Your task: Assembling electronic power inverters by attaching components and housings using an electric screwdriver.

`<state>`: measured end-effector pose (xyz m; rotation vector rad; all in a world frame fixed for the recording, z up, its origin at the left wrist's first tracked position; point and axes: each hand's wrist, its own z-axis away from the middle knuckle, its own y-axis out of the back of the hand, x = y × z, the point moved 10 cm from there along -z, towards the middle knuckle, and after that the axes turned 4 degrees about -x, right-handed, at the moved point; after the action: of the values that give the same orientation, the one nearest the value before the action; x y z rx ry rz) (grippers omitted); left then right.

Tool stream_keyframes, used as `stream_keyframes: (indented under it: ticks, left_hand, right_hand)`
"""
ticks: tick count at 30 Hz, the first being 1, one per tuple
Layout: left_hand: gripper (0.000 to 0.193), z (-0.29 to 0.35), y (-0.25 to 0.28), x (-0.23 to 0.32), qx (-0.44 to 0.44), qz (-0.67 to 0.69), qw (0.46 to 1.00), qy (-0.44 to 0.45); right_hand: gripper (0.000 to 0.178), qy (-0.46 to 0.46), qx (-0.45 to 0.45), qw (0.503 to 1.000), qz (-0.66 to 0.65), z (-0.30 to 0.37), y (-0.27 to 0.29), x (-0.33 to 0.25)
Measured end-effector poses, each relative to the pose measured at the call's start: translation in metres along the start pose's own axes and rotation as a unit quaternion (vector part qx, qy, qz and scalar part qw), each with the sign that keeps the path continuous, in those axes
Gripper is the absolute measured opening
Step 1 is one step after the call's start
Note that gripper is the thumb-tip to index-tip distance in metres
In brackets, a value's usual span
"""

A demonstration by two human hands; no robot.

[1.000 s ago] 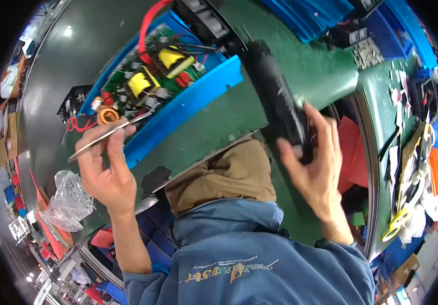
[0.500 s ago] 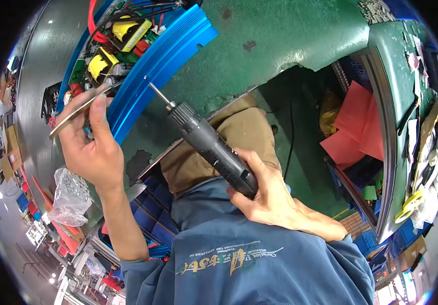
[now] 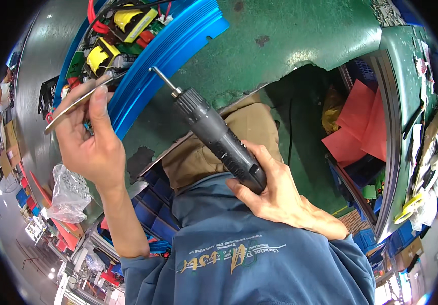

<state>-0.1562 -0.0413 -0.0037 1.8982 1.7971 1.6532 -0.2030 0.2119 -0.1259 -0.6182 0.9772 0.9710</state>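
Observation:
My right hand (image 3: 275,190) is wrapped round the rear of a black electric screwdriver (image 3: 219,137). Its thin bit points up and left, the tip over or against the side of a blue ribbed metal housing (image 3: 178,43); whether it touches I cannot tell. Something small and bright sits at the tip, perhaps a screw. Between the thumb and fingers of my left hand (image 3: 94,137) is a thin flat metal strip (image 3: 76,103), slanting up to the housing's edge. Inside the housing are circuit parts, among them yellow-wrapped transformers (image 3: 99,57) and red wires.
A worn green work surface (image 3: 300,30) spreads under the housing, with a broken front edge. Red sheets (image 3: 354,119) lie in an opening at the right. A clear plastic bag (image 3: 69,195) lies at the left, and blue bins (image 3: 153,208) stand below the surface.
The screwdriver's bit has risen slightly, and its tip now overlaps the housing's side. My right hand has shifted a little right. The housing appears slightly farther right and up; my left hand keeps the strip.

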Motion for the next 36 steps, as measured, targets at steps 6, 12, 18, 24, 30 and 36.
stream_keyframes:
  ticks: [6,12,18,24,30,36]
  left_hand:
    - [0.023,-0.0003,0.0001,0.0011,-0.008,-0.023,1.0,0.015]
    - [0.024,0.0002,0.0011,-0.0005,0.005,-0.006,1.0,0.012]
    - [0.024,-0.0006,0.0008,-0.0003,0.007,-0.008,1.0,0.009]
    - [0.025,-0.0004,0.0009,-0.0008,0.017,-0.005,1.0,0.015]
    - [0.025,-0.0023,0.0004,-0.0002,0.004,-0.017,1.0,0.019]
    - [0.025,-0.0023,0.0008,0.0013,0.013,-0.008,1.0,0.004]
  right_hand:
    - [0.065,0.03,0.004,0.999,0.018,0.0002,-0.0003,-0.0042]
    - [0.066,0.054,0.007,0.998,0.014,-0.001,-0.0032,-0.0046]
    - [0.068,0.029,-0.002,1.0,-0.005,-0.0006,-0.0045,-0.0017]
    - [0.067,0.038,0.008,0.999,-0.008,-0.0048,-0.0025,-0.005]
    - [0.068,0.039,0.006,0.999,0.003,0.0003,0.0004,-0.0029]
    - [0.067,0.05,0.009,0.999,0.009,-0.0019,0.0014,-0.0049]
